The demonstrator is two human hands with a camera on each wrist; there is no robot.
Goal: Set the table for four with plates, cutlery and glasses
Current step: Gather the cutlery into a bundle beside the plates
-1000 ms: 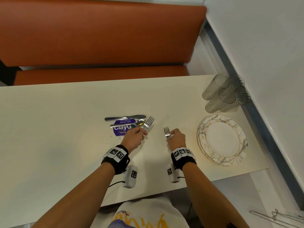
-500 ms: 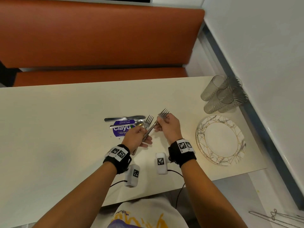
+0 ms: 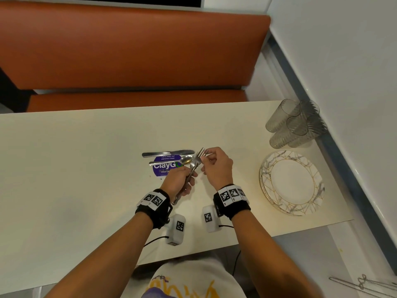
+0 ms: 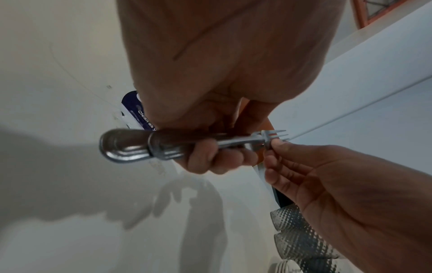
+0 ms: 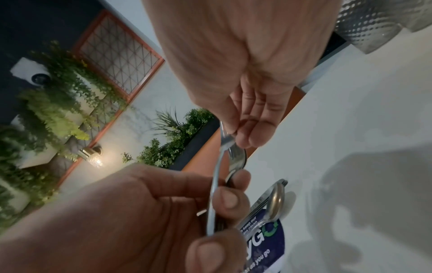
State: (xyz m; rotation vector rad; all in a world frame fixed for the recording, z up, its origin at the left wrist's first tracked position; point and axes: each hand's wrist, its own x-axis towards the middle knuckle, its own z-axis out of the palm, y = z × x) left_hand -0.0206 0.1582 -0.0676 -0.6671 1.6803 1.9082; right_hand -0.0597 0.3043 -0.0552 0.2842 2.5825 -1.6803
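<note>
My left hand (image 3: 189,181) grips a cutlery bundle (image 3: 194,166) by its handles, just above the table's middle. In the left wrist view two steel handles (image 4: 145,146) lie side by side in that fist. A fork's tines (image 3: 201,152) stick out at the top, and my right hand (image 3: 205,157) pinches them between thumb and fingers. The right wrist view shows the fork (image 5: 215,184) curving from my left hand up to those fingertips (image 5: 243,140). A knife (image 3: 167,153) and a spoon (image 3: 171,161) lie on the table beside a purple sticker (image 3: 164,169).
A stack of gold-patterned plates (image 3: 292,181) sits at the table's right end. Several ribbed glasses (image 3: 294,123) lie on their sides behind it, against the wall. An orange bench (image 3: 129,50) runs along the far side of the cream table (image 3: 75,158).
My right hand brought its fork across to my left hand. The left hand now holds it with the rest, and the right hand has slid up to pinch the tines.
</note>
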